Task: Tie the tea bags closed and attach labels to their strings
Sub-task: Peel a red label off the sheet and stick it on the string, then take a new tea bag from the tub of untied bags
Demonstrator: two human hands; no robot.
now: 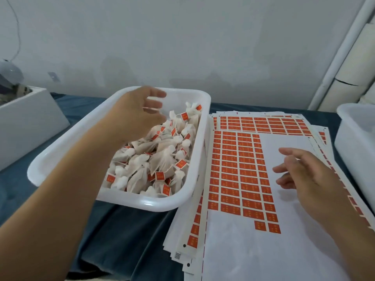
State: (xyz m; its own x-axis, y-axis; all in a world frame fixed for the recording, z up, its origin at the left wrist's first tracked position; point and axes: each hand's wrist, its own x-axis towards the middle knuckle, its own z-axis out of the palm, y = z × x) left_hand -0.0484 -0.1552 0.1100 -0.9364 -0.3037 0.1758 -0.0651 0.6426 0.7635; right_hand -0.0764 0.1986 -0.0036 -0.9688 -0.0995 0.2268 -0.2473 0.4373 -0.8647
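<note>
A glossy white plastic tub (129, 201) with rounded corners is sitting on dark blue cloth (125, 236). It is holding a heap of tied, gauzy white tea bags (156, 159), each gathered at the neck and many carrying small orange-red labels (160, 176). Above the tub's far end the left hand (138, 114) is hovering, fingers loosely spread and holding nothing. Just right of the tub, matte white label sheets (243, 179) with grids of orange-red stickers are lying stacked; the right hand (308, 179) is hanging over them, relaxed and empty. Further right, another white tub (357, 142) is standing.
</note>
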